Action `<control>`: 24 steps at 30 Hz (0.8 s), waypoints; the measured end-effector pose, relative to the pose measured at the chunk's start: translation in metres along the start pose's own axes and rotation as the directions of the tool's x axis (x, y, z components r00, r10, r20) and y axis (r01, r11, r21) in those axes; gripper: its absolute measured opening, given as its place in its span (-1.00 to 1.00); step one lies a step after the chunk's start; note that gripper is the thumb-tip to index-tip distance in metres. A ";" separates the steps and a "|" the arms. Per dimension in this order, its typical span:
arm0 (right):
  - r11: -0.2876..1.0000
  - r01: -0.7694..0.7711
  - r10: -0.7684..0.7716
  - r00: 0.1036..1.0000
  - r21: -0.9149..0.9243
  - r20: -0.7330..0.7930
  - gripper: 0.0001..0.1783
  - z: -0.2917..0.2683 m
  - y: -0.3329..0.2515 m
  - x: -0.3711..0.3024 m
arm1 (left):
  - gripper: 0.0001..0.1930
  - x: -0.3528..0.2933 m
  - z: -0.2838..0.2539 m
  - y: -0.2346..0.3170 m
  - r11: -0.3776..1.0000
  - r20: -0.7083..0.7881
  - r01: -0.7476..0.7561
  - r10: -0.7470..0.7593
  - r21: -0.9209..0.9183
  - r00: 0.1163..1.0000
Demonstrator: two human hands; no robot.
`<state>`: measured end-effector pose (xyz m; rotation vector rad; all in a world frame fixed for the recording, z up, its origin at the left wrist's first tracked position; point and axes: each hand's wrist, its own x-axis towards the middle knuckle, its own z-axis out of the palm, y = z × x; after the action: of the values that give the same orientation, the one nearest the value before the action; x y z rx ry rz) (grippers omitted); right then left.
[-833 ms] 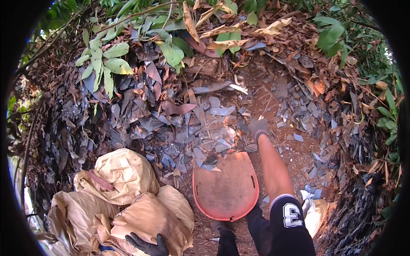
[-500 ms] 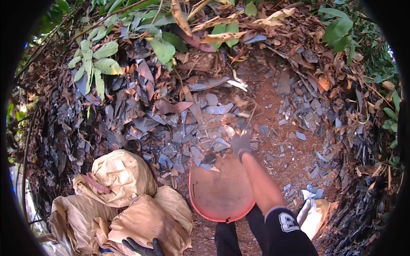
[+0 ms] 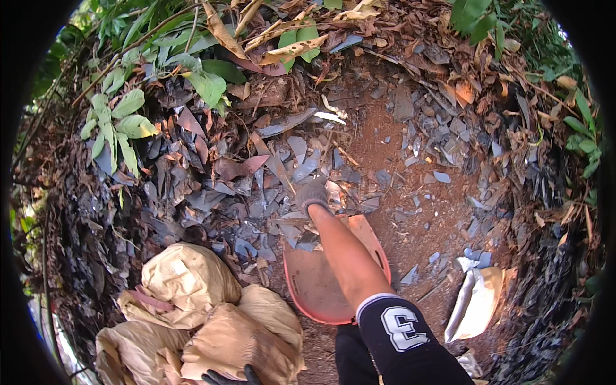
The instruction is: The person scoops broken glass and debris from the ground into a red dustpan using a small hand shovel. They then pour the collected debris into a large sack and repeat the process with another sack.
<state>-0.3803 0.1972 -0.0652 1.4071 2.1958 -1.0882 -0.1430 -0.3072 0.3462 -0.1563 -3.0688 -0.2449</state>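
Observation:
My right hand (image 3: 313, 194), in a grey glove, reaches over loose grey shards (image 3: 279, 208) just beyond a red-rimmed scoop-shaped pan (image 3: 308, 269). Its fingers blend into the shards, so I cannot tell whether they hold anything. The pan lies on the ground before my legs, its far edge against the shards, with my right forearm crossing above it. At the lower left my left hand (image 3: 232, 376), in a dark glove, rests on a crumpled brown paper sack (image 3: 240, 343), thumb apart from the fingers. The lower frame edge cuts this hand off.
More brown sacks (image 3: 186, 276) are bunched at the left. On the right lies a white and tan sack (image 3: 476, 301). Beyond rises a bank of shards and dry leaves, with a pale stick (image 3: 329, 117), curled brown leaves (image 3: 292, 50) and green plants (image 3: 119, 125).
My right hand has moved left across the shards, and a blurred twig-like piece near it no longer shows there. The view has shifted; my left hand stays by the sack.

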 end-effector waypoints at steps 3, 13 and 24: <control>0.987 0.093 -0.090 0.995 -0.129 0.034 -0.36 0.007 -0.014 -0.059 | 0.12 -0.008 -0.002 0.002 1.000 -0.051 0.020 -0.020 -0.003 0.999; 0.956 -0.201 0.202 0.979 0.211 0.016 -0.41 -0.095 0.044 -0.286 | 0.14 -0.006 0.002 0.005 0.999 -0.049 0.039 -0.040 -0.013 0.998; 0.980 -0.141 0.154 0.984 0.142 -0.085 -0.41 -0.157 -0.027 -0.132 | 0.16 -0.004 0.005 0.003 0.998 -0.018 0.050 -0.051 -0.048 0.999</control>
<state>-0.3210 0.2231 0.1319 1.6843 2.0748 -1.1577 -0.1391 -0.3039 0.3414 -0.0777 -3.0522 -0.3196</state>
